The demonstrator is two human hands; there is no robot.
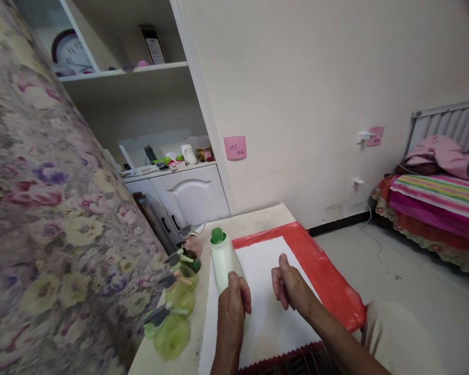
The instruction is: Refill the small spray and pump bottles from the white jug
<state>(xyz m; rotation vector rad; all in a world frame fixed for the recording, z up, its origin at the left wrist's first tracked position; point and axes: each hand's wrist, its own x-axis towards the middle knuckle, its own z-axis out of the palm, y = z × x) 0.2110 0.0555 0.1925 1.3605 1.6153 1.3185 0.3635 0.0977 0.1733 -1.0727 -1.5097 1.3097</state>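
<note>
A pale green bottle with a green spout at its mouth stands at the left side of a white sheet. My left hand is just in front of the bottle and overlaps its lower part; whether they touch is unclear. Its fingers are curled inward with the thumb raised, and no object shows in them. Over the sheet, to the right and apart from the bottle, my right hand is also loosely closed, thumb up, with nothing visible in its grasp.
Several spray bottles, among them a round yellow-green one, line the table's left edge. Red plastic covering lies under the sheet. A floral curtain hangs left, a white cabinet stands behind, and a bed is far right.
</note>
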